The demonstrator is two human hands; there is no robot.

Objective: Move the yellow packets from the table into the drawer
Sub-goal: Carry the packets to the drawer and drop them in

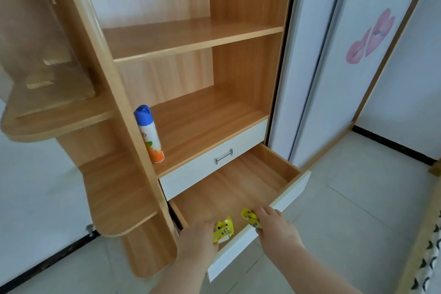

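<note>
While both arms reach down to the open drawer [238, 186], the contents stand as follows. Item one: my left hand [198, 238], fingers curled round a yellow packet [224, 230] printed with small cartoon faces, held over the drawer's near left corner. Item two: my right hand [274, 224], fingertips pinching a second packet [249, 217] of the same yellow and print, held at the front rim just right of the first; the two packets lie near each other but apart. Whether either packet touches the drawer floor, I cannot tell. Item three: the drawer itself, the lower of two, pulled well out, with wood-grain floor and walls and a white front [294, 187]. Item four: the upper drawer [191, 179], white-fronted, closed, with a metal handle [223, 156]. Item five: a spray can [149, 135], blue cap, white and orange body, upright on the shelf [202, 126] directly above the upper drawer, at its left edge beside the cabinet's side panel. Item six: a higher shelf [191, 38] of the same light wood. Item seven: rounded side shelves [47, 122] stepping down the cabinet's left flank. Item eight: white sliding doors [310, 67] to the right, one bearing pink heart stickers [370, 38]. Item nine: a pale tiled floor [346, 198].
</note>
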